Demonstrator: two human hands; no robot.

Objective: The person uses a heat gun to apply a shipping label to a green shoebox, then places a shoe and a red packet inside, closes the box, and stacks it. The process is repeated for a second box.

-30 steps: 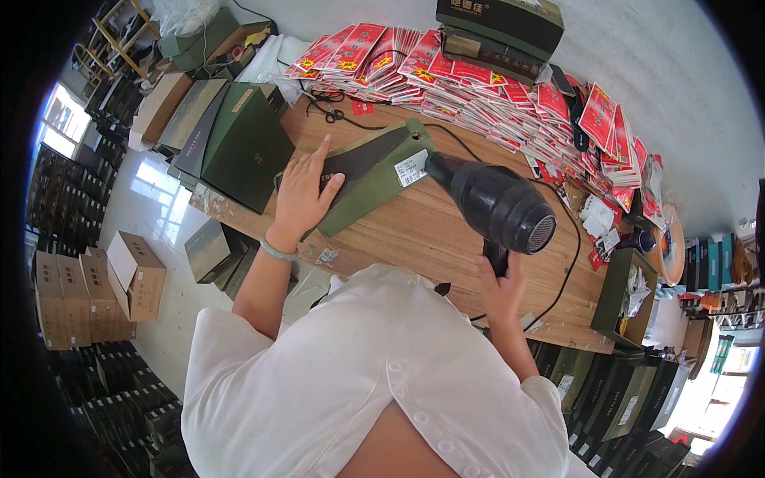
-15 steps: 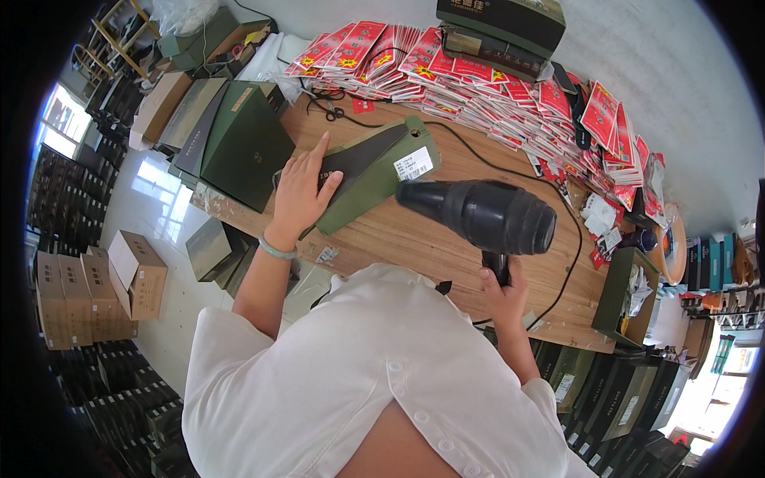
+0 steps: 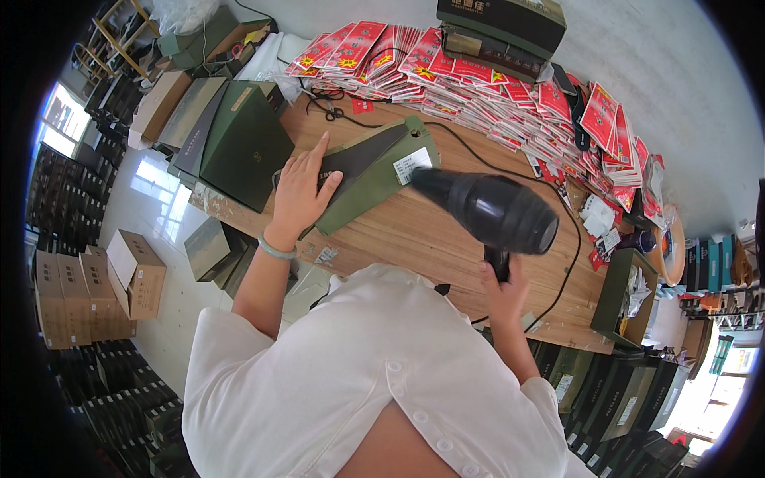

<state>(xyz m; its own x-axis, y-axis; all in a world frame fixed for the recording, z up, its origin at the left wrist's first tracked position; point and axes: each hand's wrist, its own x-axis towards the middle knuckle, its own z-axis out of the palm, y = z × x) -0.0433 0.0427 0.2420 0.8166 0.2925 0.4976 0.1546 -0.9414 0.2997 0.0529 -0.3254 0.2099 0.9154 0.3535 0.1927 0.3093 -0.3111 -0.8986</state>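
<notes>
A green and dark grey shoebox (image 3: 358, 191) lies slanted on the wooden table, with a white label (image 3: 412, 165) on its right end. My left hand (image 3: 301, 191) rests flat across the box's left part, fingers stretched and thumb apart. In my right hand (image 3: 504, 288) is a black hair dryer (image 3: 498, 209), gripped by its handle. The dryer's nozzle points left and slightly up at the label, its tip overlapping the label's lower right edge. Whether the nozzle touches the box I cannot tell.
Red printed packets (image 3: 478, 95) lie heaped along the table's back, beside stacked dark boxes (image 3: 502, 32). More green boxes (image 3: 247, 147) stand at the left. A black cord (image 3: 580, 239) curves over the right side, near an open green box (image 3: 625, 299). Cartons (image 3: 135, 275) sit on the floor.
The hair dryer has tilted: its nozzle tip has moved right and slightly up, onto the label's edge, while its rear end has dipped a little. My left hand and the shoebox have stayed put.
</notes>
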